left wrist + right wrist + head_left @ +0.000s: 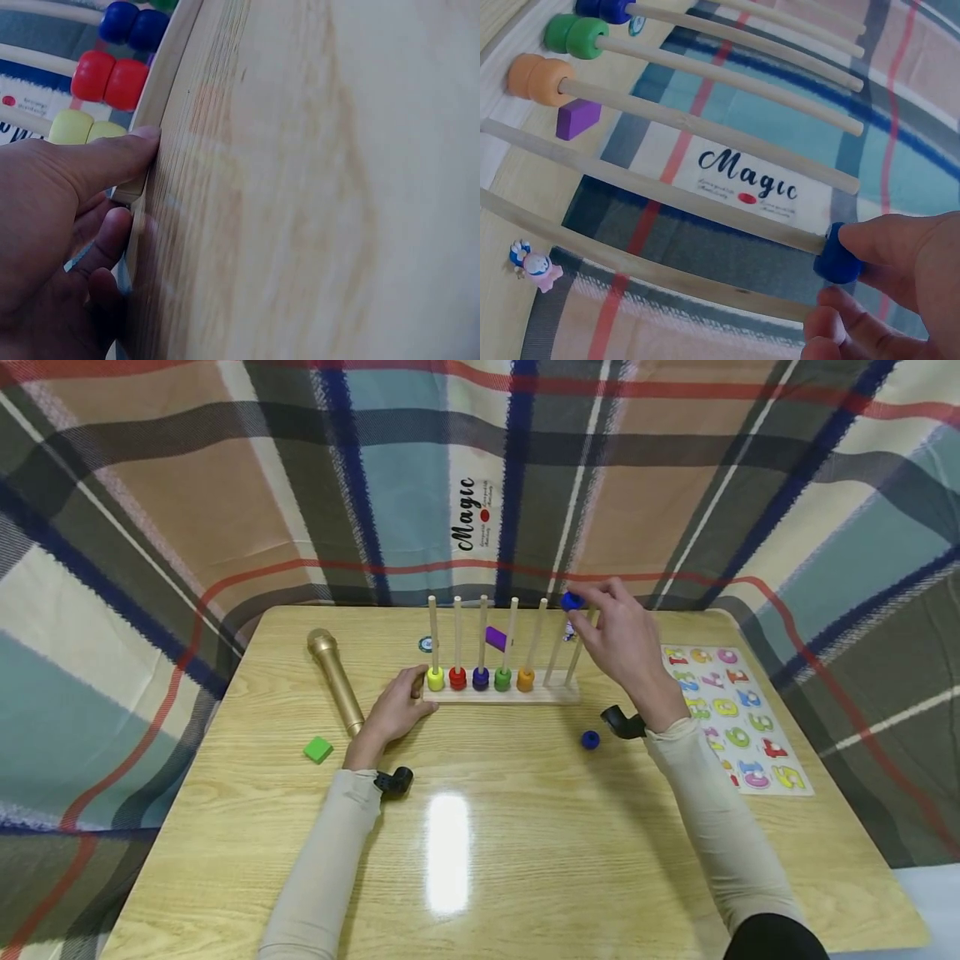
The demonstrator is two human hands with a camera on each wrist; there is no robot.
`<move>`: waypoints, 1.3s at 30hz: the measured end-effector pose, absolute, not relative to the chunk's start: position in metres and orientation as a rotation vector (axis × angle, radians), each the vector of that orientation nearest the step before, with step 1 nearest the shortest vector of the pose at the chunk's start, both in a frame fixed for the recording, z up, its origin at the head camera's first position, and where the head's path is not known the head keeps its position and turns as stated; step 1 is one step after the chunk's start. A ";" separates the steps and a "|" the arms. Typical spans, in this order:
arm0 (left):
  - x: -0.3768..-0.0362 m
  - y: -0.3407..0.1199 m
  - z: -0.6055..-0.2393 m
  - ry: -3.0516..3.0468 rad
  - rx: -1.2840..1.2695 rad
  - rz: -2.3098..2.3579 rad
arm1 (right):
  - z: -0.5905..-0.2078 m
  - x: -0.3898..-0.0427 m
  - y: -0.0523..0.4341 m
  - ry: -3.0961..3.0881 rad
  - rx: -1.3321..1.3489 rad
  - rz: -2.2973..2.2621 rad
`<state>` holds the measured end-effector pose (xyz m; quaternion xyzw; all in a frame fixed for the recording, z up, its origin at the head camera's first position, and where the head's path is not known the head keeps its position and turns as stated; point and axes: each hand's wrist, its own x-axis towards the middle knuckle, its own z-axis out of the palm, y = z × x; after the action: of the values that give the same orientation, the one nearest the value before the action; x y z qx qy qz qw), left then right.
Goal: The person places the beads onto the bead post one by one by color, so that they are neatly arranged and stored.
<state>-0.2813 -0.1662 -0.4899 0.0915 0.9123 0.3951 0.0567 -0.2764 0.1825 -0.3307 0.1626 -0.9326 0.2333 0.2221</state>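
Observation:
A wooden rack (551, 695) stands mid-table with several upright rods. Yellow (436, 679), red (457, 678), dark blue (481, 678), green (503, 678) and orange beads (526, 680) sit at the rod bottoms. My right hand (581, 602) pinches a blue bead (572, 601) at the top of the sixth rod; in the right wrist view the blue bead (838, 256) sits right on that rod's tip (810, 240). My left hand (414, 687) grips the rack's left end, with the thumb (124, 154) laid against the base edge (169, 82) beside the yellow beads (82, 127).
A second blue bead (590, 740) lies on the table in front of the rack. A gold microphone (335, 682) and a green block (318, 749) are at the left. A purple block (496, 638) lies behind the rods, and a number puzzle board (731, 714) is at the right.

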 end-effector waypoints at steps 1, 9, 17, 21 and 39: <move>-0.281 -0.166 -0.490 2.765 0.271 1.198 | -0.331 -0.276 0.182 -2.582 0.455 0.644; -0.279 -0.165 -0.490 2.761 0.260 1.197 | -0.340 -0.265 0.191 -2.502 0.402 0.723; -0.281 -0.168 -0.490 2.760 0.261 1.181 | -0.396 -0.229 0.214 -2.907 0.392 0.572; -0.283 -0.171 -0.488 2.772 0.277 1.192 | -0.430 -0.212 0.217 -3.226 0.397 0.497; -0.284 -0.168 -0.492 2.764 0.281 1.226 | -0.389 -0.232 0.200 -2.642 0.449 0.729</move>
<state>-0.2838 -0.1676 -0.4923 0.0923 0.9090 0.4031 0.0525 -0.2320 0.2003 -0.3891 0.1592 -0.9355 0.2583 0.1813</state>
